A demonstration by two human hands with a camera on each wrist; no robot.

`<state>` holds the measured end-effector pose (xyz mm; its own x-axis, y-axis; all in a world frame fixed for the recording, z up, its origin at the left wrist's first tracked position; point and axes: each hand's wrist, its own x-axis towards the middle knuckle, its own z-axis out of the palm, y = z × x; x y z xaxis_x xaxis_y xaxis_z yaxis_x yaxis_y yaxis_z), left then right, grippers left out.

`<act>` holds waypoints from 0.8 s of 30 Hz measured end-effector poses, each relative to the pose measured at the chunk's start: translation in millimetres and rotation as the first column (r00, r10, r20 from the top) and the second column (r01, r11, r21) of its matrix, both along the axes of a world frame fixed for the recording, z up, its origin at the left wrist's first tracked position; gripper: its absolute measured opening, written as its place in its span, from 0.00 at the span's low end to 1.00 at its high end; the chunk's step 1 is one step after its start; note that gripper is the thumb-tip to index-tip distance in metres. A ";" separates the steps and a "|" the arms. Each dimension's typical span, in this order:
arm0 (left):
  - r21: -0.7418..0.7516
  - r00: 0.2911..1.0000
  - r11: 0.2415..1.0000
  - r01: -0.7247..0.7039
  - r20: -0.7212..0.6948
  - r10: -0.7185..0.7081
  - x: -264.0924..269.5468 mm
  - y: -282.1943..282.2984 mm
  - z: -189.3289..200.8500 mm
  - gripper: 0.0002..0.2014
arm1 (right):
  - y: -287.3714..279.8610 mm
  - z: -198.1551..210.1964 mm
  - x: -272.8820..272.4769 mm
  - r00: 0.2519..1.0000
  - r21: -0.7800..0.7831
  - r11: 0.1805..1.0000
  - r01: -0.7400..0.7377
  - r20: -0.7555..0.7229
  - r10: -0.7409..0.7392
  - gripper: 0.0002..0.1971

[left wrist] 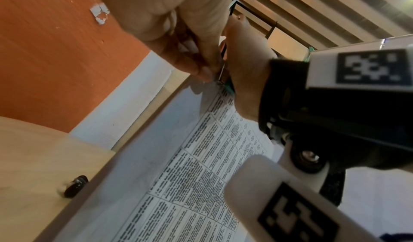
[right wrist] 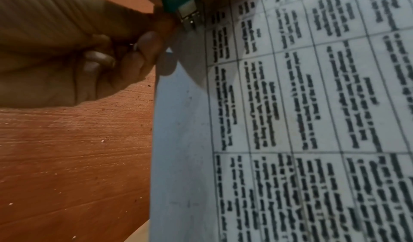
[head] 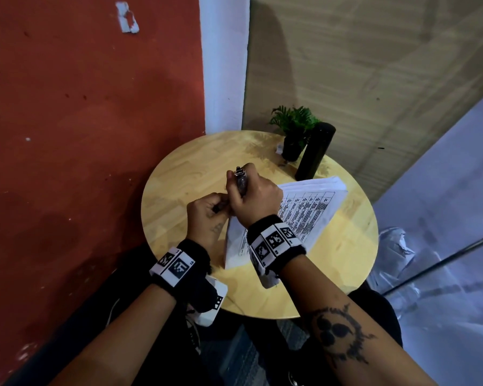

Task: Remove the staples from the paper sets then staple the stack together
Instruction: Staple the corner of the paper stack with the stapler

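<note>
A stack of printed paper sheets [head: 304, 215] lies on the round wooden table [head: 184, 174], with tables of text on top. My left hand [head: 219, 206] pinches the stack's top-left corner [left wrist: 208, 90]. My right hand [head: 244, 190] grips a dark stapler [head: 241, 179] held steeply, with its teal and metal end [right wrist: 185, 9] down at that same corner. In the right wrist view the left fingers [right wrist: 147, 48] curl right beside the paper edge [right wrist: 170, 122]. The staple itself is too small to make out.
A small potted plant [head: 293, 132] and a tall black cylinder [head: 315, 151] stand at the table's far right. A small dark object [left wrist: 76, 185] lies on the wood left of the paper. A red wall [head: 81, 135] stands close on the left.
</note>
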<state>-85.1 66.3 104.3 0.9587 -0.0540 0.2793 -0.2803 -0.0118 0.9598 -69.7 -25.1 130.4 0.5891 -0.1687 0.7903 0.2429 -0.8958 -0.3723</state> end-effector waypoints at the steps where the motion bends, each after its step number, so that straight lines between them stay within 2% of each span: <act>1: 0.017 1.000 1.000 0.002 -0.003 -0.002 1.0 0.9 -0.2 0.15 | 0.3 -0.9 0.7 1.000 -0.003 1.000 0.001 0.003 -0.001 0.17; 7: 0.097 0.998 0.994 0.043 -0.040 -0.039 4.8 9.0 -0.7 0.16 | 2.5 -1.3 4.5 1.000 0.012 1.000 0.021 0.012 -0.021 0.17; 14: -0.036 0.931 0.972 0.232 -0.283 -0.232 3.4 5.3 15.8 0.11 | -0.1 -3.3 5.8 0.998 0.032 0.999 0.022 0.062 -0.024 0.18; 20: -0.080 0.893 0.956 0.283 -0.341 -0.293 7.1 8.0 16.0 0.08 | -0.5 -4.9 6.6 0.998 0.027 1.000 -0.003 0.066 0.001 0.20; 22: -0.161 0.877 0.957 0.243 -0.385 -0.288 5.7 5.7 18.7 0.08 | 0.6 -3.3 10.2 0.997 0.050 0.999 0.002 0.081 -0.006 0.21; 24: -0.151 0.877 0.964 0.218 -0.402 -0.262 3.4 5.7 19.8 0.10 | 2.1 -2.8 12.3 0.996 0.069 0.998 -0.010 0.092 0.003 0.22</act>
